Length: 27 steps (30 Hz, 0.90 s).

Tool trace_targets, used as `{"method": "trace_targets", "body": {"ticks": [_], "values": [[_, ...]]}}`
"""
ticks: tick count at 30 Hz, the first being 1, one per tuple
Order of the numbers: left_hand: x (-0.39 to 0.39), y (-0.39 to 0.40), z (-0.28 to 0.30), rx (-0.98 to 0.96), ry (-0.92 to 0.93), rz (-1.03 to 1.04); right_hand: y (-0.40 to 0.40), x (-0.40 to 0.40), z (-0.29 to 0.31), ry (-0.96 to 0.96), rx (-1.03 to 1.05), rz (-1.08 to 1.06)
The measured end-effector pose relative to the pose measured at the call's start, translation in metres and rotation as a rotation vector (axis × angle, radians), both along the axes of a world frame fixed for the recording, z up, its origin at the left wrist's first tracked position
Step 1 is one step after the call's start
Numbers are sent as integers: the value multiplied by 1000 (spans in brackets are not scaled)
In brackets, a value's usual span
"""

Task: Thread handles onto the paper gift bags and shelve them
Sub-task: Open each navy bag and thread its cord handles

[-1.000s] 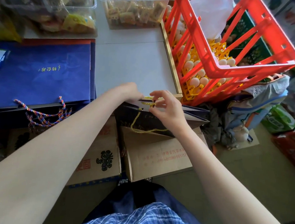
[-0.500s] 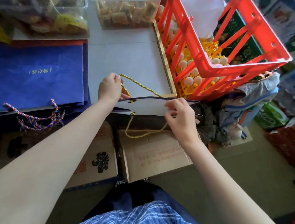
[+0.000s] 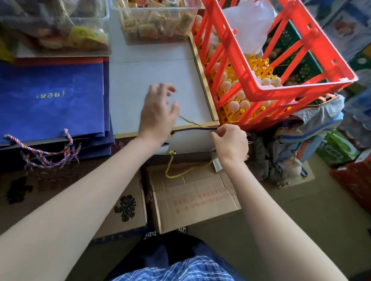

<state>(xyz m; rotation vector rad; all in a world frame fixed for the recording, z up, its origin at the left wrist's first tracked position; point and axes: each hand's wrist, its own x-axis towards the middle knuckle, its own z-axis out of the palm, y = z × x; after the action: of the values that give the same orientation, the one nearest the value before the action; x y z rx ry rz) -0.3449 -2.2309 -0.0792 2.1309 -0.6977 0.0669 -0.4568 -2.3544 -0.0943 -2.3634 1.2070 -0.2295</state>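
Observation:
A dark paper gift bag [image 3: 191, 141] with a white inside hangs open at the counter's front edge. My right hand [image 3: 230, 144] pinches its far rim near the right corner. A yellow cord handle [image 3: 177, 171] dangles in a loop from the near rim. A second yellow cord [image 3: 189, 121] runs from the far rim toward my left hand [image 3: 159, 113], which hovers over the counter with fingers spread and blurred; whether it holds the cord is unclear. A stack of flat blue gift bags [image 3: 44, 103] with striped cord handles [image 3: 44, 152] lies to the left.
A red crate [image 3: 277, 58] of eggs on yellow trays stands at the right of the white counter [image 3: 154, 75]. Clear tubs of snacks [image 3: 154, 19] sit at the back. Cardboard boxes [image 3: 193, 197] stand on the floor below the bag.
My left hand has opened and moved right and forward over the counter, its fingers now spread. The far cord now lies lower and shorter. My right hand stays on the bag's rim.

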Motion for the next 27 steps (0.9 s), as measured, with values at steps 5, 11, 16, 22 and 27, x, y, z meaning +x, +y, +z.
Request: {"method": "trace_targets", "body": {"ticks": [5,11,16,22,27], "values": [[-31,-17,4,417,354,-245,-10,3,2,-149,171,36],[-13,-46,15,184,1212,-84,-20,-9,19,-210,428,411],[-3,-50,9,260,1079,-81,-29,-16,20,-147,357,505],[-13,-38,6,265,783,-181,-33,-5,15,-167,130,456],[-24,-33,-4,300,271,-233,-30,2,9,-241,-28,451]]}}
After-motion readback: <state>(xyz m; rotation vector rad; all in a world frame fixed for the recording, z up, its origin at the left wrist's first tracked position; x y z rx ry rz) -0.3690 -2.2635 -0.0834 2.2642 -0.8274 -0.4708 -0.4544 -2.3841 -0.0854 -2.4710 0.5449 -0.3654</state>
